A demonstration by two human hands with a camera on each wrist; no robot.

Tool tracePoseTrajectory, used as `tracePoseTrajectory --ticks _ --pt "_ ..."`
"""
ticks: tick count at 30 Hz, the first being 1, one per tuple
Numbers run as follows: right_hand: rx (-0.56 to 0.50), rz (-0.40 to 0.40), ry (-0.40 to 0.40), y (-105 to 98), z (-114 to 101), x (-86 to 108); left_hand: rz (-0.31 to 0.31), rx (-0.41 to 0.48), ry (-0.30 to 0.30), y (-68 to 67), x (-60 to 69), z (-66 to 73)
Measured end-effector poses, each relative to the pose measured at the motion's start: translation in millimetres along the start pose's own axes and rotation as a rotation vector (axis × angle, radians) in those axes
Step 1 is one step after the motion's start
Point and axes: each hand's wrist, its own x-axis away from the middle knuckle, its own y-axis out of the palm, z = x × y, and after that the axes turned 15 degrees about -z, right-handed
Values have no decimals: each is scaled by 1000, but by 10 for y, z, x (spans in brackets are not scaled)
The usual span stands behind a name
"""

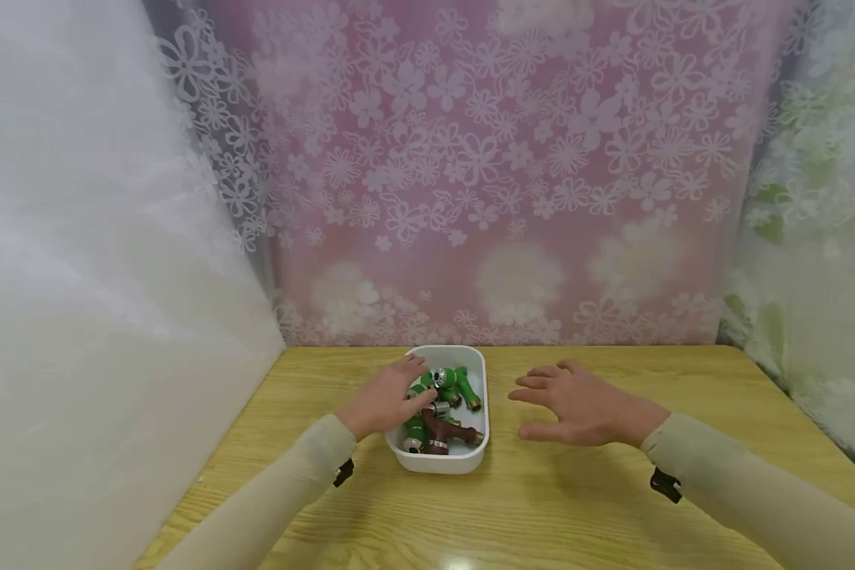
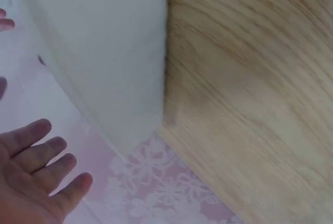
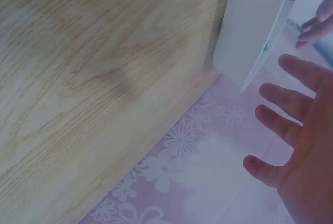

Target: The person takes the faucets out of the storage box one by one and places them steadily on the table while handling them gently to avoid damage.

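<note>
A white plastic tub (image 1: 447,465) stands on the table, holding several green pipe fittings (image 1: 468,388) and a brown pipe fitting (image 1: 459,432) with metal ends. Over the tub's left side reaches my left hand (image 1: 385,396), fingers spread, hiding part of the fittings. Whether it touches the rim I cannot tell. To the right of the tub, apart from it, my right hand (image 1: 577,405) hovers above the table with its fingers extended and nothing held. Both wrist views show the outer wall of the tub (image 2: 104,52) beside the loosely straight fingers (image 3: 278,125).
The wooden table (image 1: 541,514) carries the tub near its far edge. Behind it hangs a pink floral curtain (image 1: 470,198). A white sheet (image 1: 114,277) closes the left side and a flowered sheet (image 1: 819,237) the right. Each wrist wears a black strap (image 1: 665,484).
</note>
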Motion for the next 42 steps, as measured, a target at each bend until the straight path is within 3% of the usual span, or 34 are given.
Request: tracePoseTrajectory --ticks 4,6,16,24,28,42 --pt "18 15 -16 -9 -13 -29 122 29 -55 30 -25 -115" --pt "16 16 -17 -8 -16 -41 147 15 -74 46 -45 -155" --pt "12 18 -48 -5 -36 -96 32 -155 -163 229 -129 -323" --pt "13 7 -73 -32 -46 -137 60 -145 -176 323 -124 -360" --pt "40 -4 -98 -69 -71 -191 42 -141 -206 347 -126 -341" --pt "17 -98 -192 -207 -293 -516 26 -140 -239 339 -147 -281"
